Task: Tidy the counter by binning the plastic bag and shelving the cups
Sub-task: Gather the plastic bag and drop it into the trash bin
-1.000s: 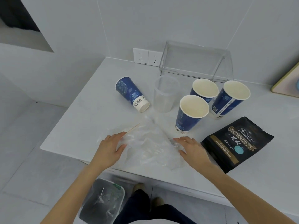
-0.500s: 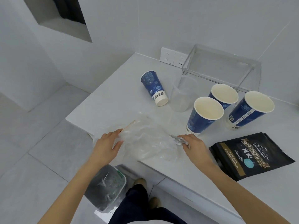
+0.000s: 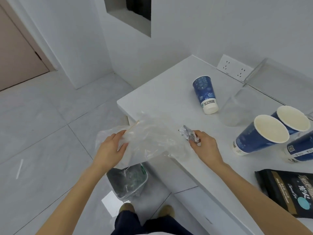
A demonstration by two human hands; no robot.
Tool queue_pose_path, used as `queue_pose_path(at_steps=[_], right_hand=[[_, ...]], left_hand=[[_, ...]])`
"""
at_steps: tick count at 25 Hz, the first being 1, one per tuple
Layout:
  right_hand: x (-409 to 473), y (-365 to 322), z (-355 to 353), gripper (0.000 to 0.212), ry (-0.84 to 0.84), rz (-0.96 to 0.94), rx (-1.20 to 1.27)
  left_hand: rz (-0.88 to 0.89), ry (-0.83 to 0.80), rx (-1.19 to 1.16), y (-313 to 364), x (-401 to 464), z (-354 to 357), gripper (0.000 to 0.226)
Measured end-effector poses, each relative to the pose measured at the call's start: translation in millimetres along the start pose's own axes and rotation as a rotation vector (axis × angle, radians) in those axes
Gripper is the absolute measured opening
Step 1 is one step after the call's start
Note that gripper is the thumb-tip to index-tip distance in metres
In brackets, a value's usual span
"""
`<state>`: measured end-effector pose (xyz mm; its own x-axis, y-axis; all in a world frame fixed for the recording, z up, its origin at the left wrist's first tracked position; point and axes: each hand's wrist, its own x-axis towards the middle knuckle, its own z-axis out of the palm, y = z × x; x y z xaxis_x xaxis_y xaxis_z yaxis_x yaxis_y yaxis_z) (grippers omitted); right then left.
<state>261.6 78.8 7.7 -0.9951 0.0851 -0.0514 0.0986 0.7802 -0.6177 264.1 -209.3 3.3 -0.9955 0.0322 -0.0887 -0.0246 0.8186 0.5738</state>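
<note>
A clear plastic bag (image 3: 150, 138) hangs over the counter's near-left corner, and a thin wooden stick (image 3: 133, 127) lies with it. My left hand (image 3: 111, 148) grips the bag's left end, past the counter edge. My right hand (image 3: 204, 146) pinches the bag's right end together with a crumpled silvery wrapper (image 3: 188, 134). One blue paper cup (image 3: 205, 94) lies on its side on the white counter (image 3: 166, 92). Three more blue cups (image 3: 260, 136) stand upright at the right, beside a clear plastic cup (image 3: 234, 111). A lined bin (image 3: 128, 180) sits on the floor below the bag.
A clear acrylic shelf (image 3: 277, 77) stands at the back of the counter by a wall socket (image 3: 234, 68). A black food pouch (image 3: 291, 189) lies at the near right. My feet (image 3: 147, 211) are beside the bin, and a white straw (image 3: 19, 168) lies on the floor at the left.
Both hands have lifted and drawn the bag leftward off the counter's corner, above the bin. The view has swung left and down. My right hand has gathered the wrapper.
</note>
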Motion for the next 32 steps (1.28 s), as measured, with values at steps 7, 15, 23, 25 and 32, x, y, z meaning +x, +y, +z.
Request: queue_pose_path(at_steps=[7, 15, 23, 25, 32], right_hand=[[15.9, -83.2, 73.4, 0.006, -0.106, -0.089, 0.053], [22.6, -140.6, 150.2, 0.013, -0.211, -0.093, 0.107], [34.1, -119.6, 233.9, 0.034, -0.41, -0.042, 0.005], [40.4, -100.9, 253.1, 0.033, -0.454, -0.028, -0.025], [62.6, -26.2, 339.1, 0.027, -0.554, 0.068, -0.019]], left_hand=[[-0.201, 0.094, -0.055, -73.7, -17.3, -37.3, 0.042], [-0.365, 0.106, -0.062, -145.6, -30.7, -55.9, 0.041], [-0.431, 0.006, -0.128, -188.2, -13.5, -3.6, 0.042], [-0.46, -0.028, -0.142, -196.6, -4.9, 19.0, 0.042], [-0.606, -0.1, -0.23, -232.2, 22.3, 137.2, 0.047]])
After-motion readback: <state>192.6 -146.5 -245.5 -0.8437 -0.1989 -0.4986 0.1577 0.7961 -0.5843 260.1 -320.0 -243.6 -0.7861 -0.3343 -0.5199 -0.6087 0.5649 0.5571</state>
